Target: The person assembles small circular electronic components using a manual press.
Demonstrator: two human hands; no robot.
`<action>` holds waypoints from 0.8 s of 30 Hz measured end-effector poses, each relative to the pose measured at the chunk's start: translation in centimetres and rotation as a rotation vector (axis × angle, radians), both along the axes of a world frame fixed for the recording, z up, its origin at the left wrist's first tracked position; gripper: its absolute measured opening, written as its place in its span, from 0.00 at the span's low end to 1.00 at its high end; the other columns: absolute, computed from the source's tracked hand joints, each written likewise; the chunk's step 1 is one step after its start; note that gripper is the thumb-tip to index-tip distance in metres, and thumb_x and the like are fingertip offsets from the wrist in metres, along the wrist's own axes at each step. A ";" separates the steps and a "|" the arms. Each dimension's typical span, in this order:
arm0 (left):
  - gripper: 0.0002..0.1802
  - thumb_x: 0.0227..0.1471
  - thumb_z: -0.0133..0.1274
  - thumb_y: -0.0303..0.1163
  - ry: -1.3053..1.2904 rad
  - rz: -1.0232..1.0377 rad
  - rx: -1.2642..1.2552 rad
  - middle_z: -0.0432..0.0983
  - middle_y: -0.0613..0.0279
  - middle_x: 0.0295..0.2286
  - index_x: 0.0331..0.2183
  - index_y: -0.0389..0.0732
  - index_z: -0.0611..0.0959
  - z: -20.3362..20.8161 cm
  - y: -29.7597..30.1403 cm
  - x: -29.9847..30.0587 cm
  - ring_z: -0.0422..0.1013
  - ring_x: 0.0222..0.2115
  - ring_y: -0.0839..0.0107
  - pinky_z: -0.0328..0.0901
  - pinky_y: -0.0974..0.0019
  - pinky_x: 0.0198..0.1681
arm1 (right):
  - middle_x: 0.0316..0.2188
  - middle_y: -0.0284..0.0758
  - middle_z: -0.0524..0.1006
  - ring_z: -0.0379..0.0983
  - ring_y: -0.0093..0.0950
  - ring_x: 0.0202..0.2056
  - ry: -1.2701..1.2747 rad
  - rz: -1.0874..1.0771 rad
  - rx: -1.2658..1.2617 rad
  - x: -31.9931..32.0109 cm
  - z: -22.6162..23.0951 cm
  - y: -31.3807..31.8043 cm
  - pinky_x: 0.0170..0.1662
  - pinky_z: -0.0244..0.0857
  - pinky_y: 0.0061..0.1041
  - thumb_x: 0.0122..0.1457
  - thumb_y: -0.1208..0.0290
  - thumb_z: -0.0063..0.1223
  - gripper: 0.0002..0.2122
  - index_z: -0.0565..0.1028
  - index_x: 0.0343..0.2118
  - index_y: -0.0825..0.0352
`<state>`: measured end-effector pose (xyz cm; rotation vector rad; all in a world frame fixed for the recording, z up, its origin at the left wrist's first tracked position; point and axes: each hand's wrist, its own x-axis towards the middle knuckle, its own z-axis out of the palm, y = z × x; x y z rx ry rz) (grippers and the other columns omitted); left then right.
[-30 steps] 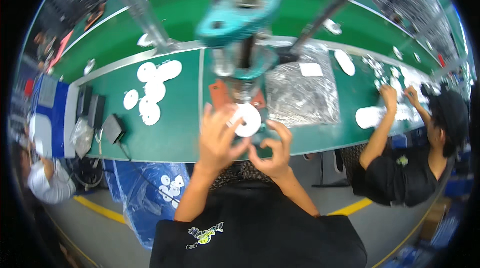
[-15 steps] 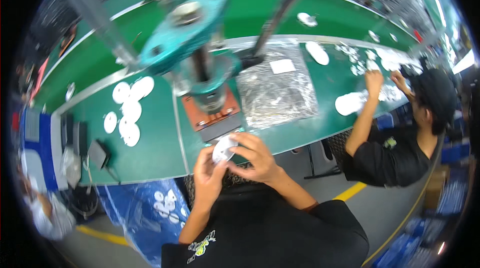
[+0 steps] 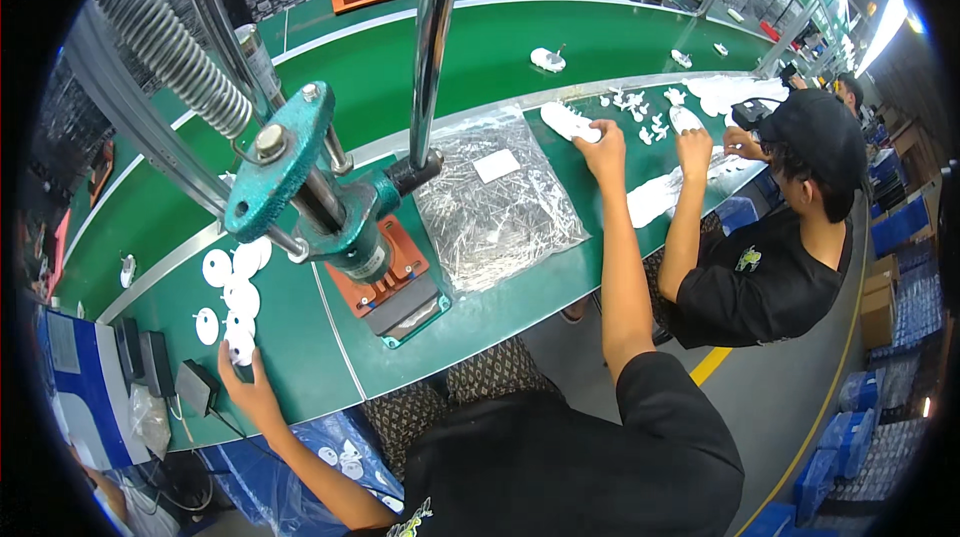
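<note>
My left hand (image 3: pixel 250 389) reaches far left across the green bench (image 3: pixel 300 357), fingertips closed on a white disc (image 3: pixel 239 346) at the near end of a cluster of white discs (image 3: pixel 236 277). My right hand (image 3: pixel 606 149) stretches far to the right and grips the end of a white oblong part (image 3: pixel 566 121). Between my arms stands a teal hand press (image 3: pixel 335 222) on an orange base plate (image 3: pixel 392 275), with nothing of mine under it.
A silver foil bag (image 3: pixel 495 207) lies right of the press. A co-worker (image 3: pixel 780 247) in black sits at the right, both hands among small white parts (image 3: pixel 650 122). Black boxes (image 3: pixel 150 362) sit at the left edge; a blue bag of discs (image 3: pixel 335 452) hangs below.
Both hands held a white disc together in front of the press. Now they are spread apart, the left out to the disc cluster, the right out to the white part.
</note>
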<state>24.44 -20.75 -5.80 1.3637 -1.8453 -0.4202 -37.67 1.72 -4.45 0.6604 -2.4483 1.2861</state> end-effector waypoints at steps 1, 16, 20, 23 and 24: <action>0.25 0.55 0.59 0.31 -0.009 0.029 -0.039 0.72 0.48 0.52 0.52 0.32 0.75 -0.2 -0.1 0.4 0.68 0.53 0.56 0.59 0.58 0.58 | 0.41 0.48 0.73 0.68 0.46 0.47 -0.015 -0.001 -0.002 -0.1 -0.4 -0.2 0.52 0.63 0.39 0.41 0.71 0.68 0.21 0.73 0.39 0.68; 0.26 0.68 0.40 0.45 0.588 0.154 0.246 0.78 0.59 0.24 0.33 0.31 0.80 1.5 4.5 -1.6 0.67 0.18 0.78 0.59 0.70 0.20 | 0.41 0.44 0.78 0.74 0.35 0.44 0.210 0.095 -0.390 11.9 5.7 1.1 0.48 0.67 0.32 0.51 0.75 0.63 0.14 0.75 0.41 0.72; 0.23 0.67 0.41 0.39 0.446 0.011 0.314 0.76 0.58 0.24 0.31 0.29 0.79 0.0 6.1 -5.0 0.72 0.25 0.69 0.64 0.67 0.30 | 0.34 0.39 0.77 0.76 0.32 0.37 0.069 0.764 -0.026 21.9 5.7 3.6 0.45 0.68 0.29 0.51 0.79 0.61 0.05 0.76 0.31 0.69; 0.20 0.66 0.42 0.35 0.171 -0.131 0.215 0.76 0.54 0.31 0.30 0.29 0.79 0.6 6.4 -6.1 0.71 0.36 0.66 0.63 0.64 0.41 | 0.34 0.36 0.77 0.75 0.34 0.39 0.379 0.829 0.133 23.4 4.5 1.5 0.45 0.68 0.31 0.49 0.78 0.63 0.05 0.78 0.29 0.68; 0.19 0.66 0.42 0.35 0.092 -0.173 0.206 0.75 0.53 0.37 0.35 0.28 0.79 0.9 6.4 -6.2 0.71 0.41 0.65 0.62 0.64 0.46 | 0.35 0.34 0.77 0.74 0.34 0.40 0.442 0.783 0.192 23.6 4.2 1.0 0.45 0.68 0.32 0.49 0.77 0.63 0.06 0.78 0.30 0.67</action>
